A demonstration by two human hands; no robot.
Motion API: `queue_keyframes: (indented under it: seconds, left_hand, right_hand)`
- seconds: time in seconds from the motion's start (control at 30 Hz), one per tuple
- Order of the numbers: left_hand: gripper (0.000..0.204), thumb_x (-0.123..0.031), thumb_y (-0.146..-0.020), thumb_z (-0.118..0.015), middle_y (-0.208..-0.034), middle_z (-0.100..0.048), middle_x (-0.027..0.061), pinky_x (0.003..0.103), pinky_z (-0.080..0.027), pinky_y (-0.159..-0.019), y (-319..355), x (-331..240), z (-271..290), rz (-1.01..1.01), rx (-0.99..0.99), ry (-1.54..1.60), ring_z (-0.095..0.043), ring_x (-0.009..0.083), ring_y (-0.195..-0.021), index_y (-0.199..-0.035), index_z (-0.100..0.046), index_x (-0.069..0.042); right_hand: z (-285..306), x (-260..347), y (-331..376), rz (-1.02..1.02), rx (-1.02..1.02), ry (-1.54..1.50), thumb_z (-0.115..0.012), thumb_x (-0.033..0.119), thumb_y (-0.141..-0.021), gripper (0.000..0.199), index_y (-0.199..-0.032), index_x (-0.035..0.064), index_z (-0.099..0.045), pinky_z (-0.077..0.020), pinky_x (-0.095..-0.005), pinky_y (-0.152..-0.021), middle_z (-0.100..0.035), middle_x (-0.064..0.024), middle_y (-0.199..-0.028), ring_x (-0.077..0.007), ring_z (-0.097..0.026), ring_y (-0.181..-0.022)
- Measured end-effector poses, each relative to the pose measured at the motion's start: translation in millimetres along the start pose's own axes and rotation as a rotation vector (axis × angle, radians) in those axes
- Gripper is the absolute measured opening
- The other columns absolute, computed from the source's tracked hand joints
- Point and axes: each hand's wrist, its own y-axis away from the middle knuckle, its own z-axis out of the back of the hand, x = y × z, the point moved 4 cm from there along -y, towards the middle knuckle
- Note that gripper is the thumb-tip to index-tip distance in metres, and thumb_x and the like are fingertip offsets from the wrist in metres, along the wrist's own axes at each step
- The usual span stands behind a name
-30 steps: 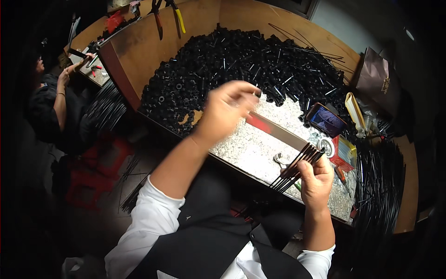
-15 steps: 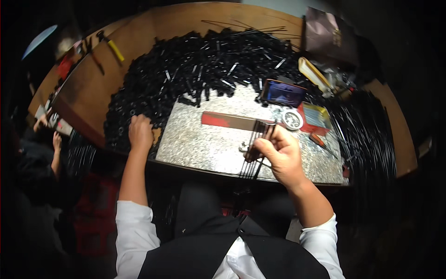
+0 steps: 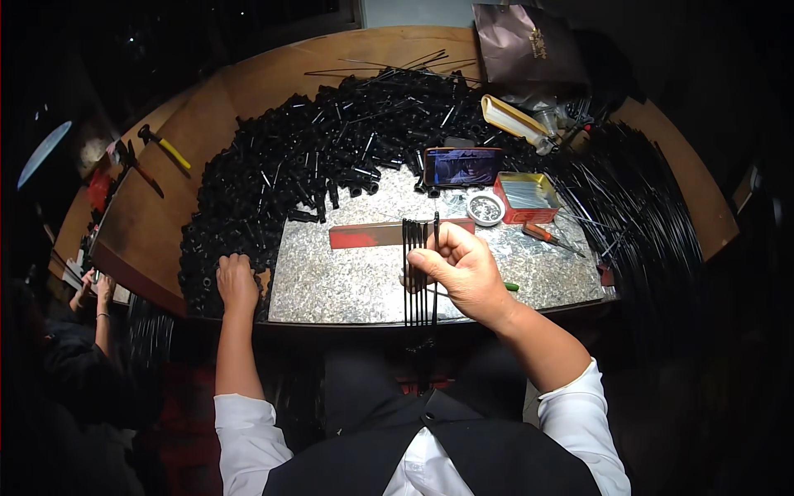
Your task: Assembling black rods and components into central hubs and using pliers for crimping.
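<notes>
My right hand (image 3: 463,273) grips a bundle of several thin black rods (image 3: 416,240), held upright over the speckled stone slab (image 3: 331,281). My left hand (image 3: 237,283) rests with curled fingers at the near-left edge of a big heap of short black tubes (image 3: 314,157), touching them; whether it holds one is hidden. A red flat bar (image 3: 364,234) lies on the slab just beyond the rods.
A phone (image 3: 463,165), a round tin (image 3: 485,208), a red tray (image 3: 527,196) and a screwdriver (image 3: 550,237) sit at the slab's far right. Long black rods (image 3: 637,207) pile at the right. A yellow-handled hammer (image 3: 165,147) lies far left. Another person's hands (image 3: 95,289) work at lower left.
My left hand stays at the tube heap's near-left edge. The right hand still holds the rods, now raised more upright over the slab; the view has shifted slightly.
</notes>
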Motion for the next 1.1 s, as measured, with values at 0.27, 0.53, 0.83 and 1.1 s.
queue_keyframes:
  seconds: [0.27,0.53,0.83,1.1]
  left_hand:
    - [0.012,-0.006,-0.079,-0.064,-0.086,-0.058,0.0124,0.036,-0.045,-0.073,-9,0,17,0.008,-0.251,0.287,-0.057,0.0285,-0.082,-0.089,-0.063,0.0]
    - [0.018,0.0,-0.086,-0.058,-0.091,-0.057,0.0039,0.022,-0.049,-0.073,-30,-57,59,0.196,-0.113,1.545,-0.059,0.0106,-0.081,-0.103,-0.059,0.005]
    - [0.024,-0.002,-0.086,-0.06,-0.102,-0.063,0.0093,0.025,-0.05,-0.081,-24,-145,111,0.064,0.137,1.982,-0.062,0.0126,-0.086,-0.109,-0.06,0.003]
    - [0.03,0.004,-0.084,-0.059,-0.109,-0.06,0.0093,0.025,-0.05,-0.083,-24,-177,112,0.047,0.288,2.154,-0.06,0.0132,-0.093,-0.114,-0.056,0.003]
  right_hand:
    - [0,-3,-4,0.001,-0.002,0.006,-0.06,0.011,-0.09,0.014,-0.083,0.0031,-0.049,-0.0497,-0.022,-0.062,-0.062,-0.0061,-0.077,-0.0103,-0.062,-0.068]
    - [-18,-2,-7,0.003,0.08,-0.051,-0.059,0.01,-0.09,0.013,-0.085,0.0021,-0.05,-0.0505,-0.0239,-0.064,-0.06,-0.0043,-0.076,-0.0098,-0.06,-0.069]
    - [-29,-1,-7,-0.042,0.124,-0.112,-0.059,0.01,-0.089,0.012,-0.086,0.0024,-0.051,-0.0507,-0.0247,-0.065,-0.061,-0.0046,-0.079,-0.0103,-0.061,-0.071]
    - [-27,0,-6,-0.033,0.135,-0.166,-0.058,0.009,-0.09,0.011,-0.087,0.0026,-0.05,-0.0506,-0.0247,-0.064,-0.061,-0.0056,-0.077,-0.0119,-0.061,-0.069]
